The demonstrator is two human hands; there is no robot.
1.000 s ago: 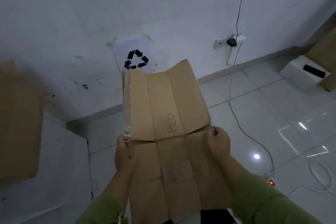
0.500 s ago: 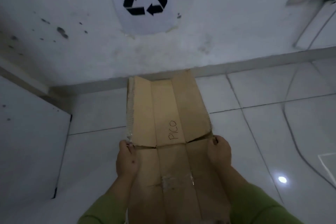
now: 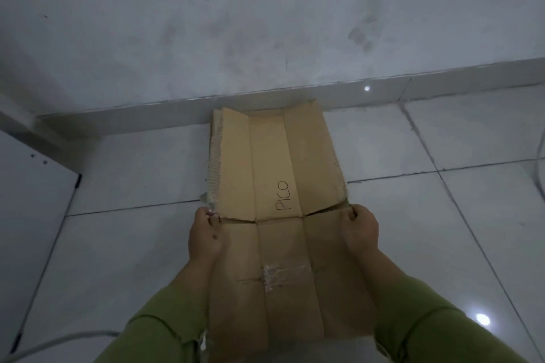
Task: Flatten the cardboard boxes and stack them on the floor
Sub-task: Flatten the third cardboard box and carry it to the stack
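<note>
Compared with half a second ago, the flattened cardboard box (image 3: 280, 215) has come lower and nearer the wall (image 3: 265, 38); the recycling sign has slipped out of view. Left hand (image 3: 205, 234) and right hand (image 3: 359, 230) each grip a side edge at the cross crease, fingers curled around the board. "PICO" is written on the far panel, whose end reaches close to the skirting (image 3: 413, 82). Bare floor tiles (image 3: 442, 215) lie open on both sides
</note>
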